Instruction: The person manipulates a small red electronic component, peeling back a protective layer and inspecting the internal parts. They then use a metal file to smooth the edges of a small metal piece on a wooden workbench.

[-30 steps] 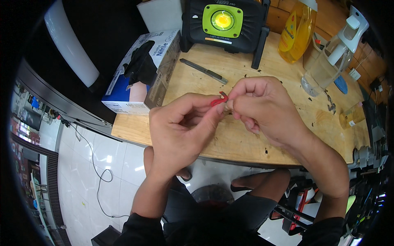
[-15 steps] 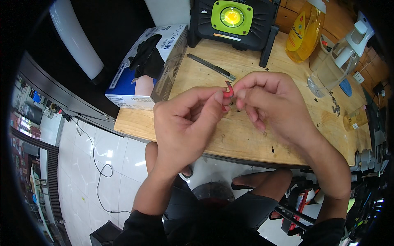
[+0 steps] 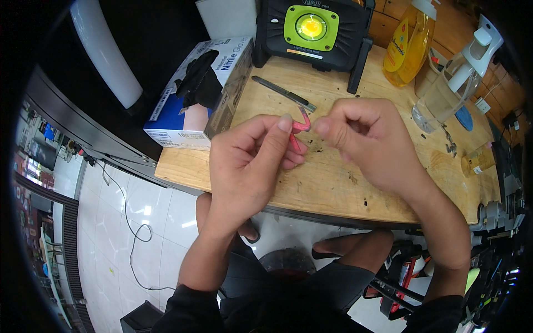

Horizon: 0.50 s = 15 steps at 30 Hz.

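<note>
Between the thumb and fingers of my left hand (image 3: 244, 166) is a thin, bent red piece (image 3: 305, 125), hooked at the top with a dark grey tip. Its lower part runs down along my fingers. My right hand (image 3: 377, 147) is curled just to the right of it, thumb pressed against the index finger. Whether anything is inside that pinch cannot be made out. A small gap separates the right thumb from the red piece. On the wooden table (image 3: 327, 191) behind my hands lies a slim utility knife (image 3: 283, 92).
A glove box (image 3: 227, 83) with a black glove sticking out stands at the left. At the back is a lit work lamp (image 3: 311, 33). A yellow soap bottle (image 3: 408, 47), a clear spray bottle (image 3: 441, 100) and a small jar (image 3: 477, 161) stand right. Dark scraps dot the tabletop.
My right hand has drawn slightly away from the red piece and curled more tightly. The left hand has shifted a little left, and more of the red piece shows.
</note>
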Tool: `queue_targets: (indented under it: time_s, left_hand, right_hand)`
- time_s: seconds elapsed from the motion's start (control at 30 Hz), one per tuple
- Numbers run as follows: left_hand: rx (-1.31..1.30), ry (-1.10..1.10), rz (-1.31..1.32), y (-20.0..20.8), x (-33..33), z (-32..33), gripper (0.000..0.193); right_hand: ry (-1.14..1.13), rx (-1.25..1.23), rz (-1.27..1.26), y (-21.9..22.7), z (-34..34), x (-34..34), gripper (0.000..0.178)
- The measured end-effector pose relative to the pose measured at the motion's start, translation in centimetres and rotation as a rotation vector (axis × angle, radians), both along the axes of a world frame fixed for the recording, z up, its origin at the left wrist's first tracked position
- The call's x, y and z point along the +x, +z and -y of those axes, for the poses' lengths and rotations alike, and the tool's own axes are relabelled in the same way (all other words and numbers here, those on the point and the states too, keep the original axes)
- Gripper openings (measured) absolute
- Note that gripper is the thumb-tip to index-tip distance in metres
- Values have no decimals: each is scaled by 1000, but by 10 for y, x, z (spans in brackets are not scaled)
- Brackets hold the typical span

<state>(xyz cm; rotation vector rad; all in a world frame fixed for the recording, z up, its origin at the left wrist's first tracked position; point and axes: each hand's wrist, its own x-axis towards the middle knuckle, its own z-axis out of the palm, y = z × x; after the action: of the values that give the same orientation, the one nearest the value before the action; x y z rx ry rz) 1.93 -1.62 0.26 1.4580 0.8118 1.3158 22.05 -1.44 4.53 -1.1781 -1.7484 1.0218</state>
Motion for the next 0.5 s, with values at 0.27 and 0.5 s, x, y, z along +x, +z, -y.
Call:
queue_targets:
  time_s: [0.27,0.5]
  left_hand:
    - [-38,-26,-36,3,-1,0,28]
    - [43,53,-83,2,4,4,20]
  right_hand:
    - [48,-139,-136,5,1,0,18]
    - [55,-111,-167,2,0,3,15]
